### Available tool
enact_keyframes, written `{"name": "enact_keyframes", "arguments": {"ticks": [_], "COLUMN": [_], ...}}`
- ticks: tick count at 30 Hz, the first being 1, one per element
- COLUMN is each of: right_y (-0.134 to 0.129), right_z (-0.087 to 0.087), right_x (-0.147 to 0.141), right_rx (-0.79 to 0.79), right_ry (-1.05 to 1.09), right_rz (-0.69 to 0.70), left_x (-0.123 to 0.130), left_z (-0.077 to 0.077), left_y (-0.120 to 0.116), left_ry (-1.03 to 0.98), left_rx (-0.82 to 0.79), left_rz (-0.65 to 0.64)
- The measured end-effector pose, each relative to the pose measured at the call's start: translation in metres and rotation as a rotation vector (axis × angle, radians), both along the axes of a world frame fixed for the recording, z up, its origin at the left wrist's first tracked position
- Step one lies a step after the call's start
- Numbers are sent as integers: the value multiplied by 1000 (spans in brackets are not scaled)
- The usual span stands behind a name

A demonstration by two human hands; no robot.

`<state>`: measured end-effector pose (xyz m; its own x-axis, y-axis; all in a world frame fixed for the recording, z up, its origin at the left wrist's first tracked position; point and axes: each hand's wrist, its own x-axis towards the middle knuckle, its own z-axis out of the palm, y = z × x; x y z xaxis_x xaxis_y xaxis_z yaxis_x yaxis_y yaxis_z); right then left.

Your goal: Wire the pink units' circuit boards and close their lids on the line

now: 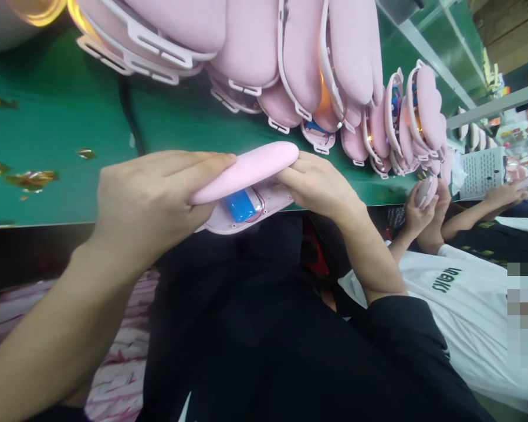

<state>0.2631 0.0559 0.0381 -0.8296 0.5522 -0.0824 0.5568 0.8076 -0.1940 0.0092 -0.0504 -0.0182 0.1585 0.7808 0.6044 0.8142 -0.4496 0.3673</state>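
Between my two hands is a pink casing [250, 167] made of two shells, parted on the side facing me. My left hand [147, 199] grips its left end, fingers over the upper shell and thumb underneath. My right hand [319, 181] is closed on the right end, its fingertips partly hidden by the shell. Inside the gap, a blue battery pack [241, 206] with thin red and dark wires lies in the lower shell [270, 205]. The casing is held just in front of the bench edge, above my lap.
Many similar pink casings [246, 41] stand in rows along the green bench [61, 123], some with wires and blue batteries showing. Scraps of gold film [30, 179] lie at left. Pink and white pieces [123, 363] are stacked below. At right, a co-worker's hands [422, 205] hold another casing.
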Motion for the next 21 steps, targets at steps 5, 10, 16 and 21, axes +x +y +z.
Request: {"name": "enact_keyframes", "arguments": {"ticks": [5,10,16,21], "right_y": [4,8,-19,-63], "right_z": [18,13,5,-40], "right_x": [-15,-29,11,33], "right_rx": [51,34,-42,93], "right_ry": [-117,-69,178,637], "right_rz": [189,111,-86,-449], "left_x": [2,8,3,0], "left_z": [-7,-14,-14,-11], "left_y": [-10,-17,-19,-23], "left_ry": [-118,-164,-94,111], "left_rx": [-56,-116,-48,-27], "left_rz": [-48,-35,-143,-414]}}
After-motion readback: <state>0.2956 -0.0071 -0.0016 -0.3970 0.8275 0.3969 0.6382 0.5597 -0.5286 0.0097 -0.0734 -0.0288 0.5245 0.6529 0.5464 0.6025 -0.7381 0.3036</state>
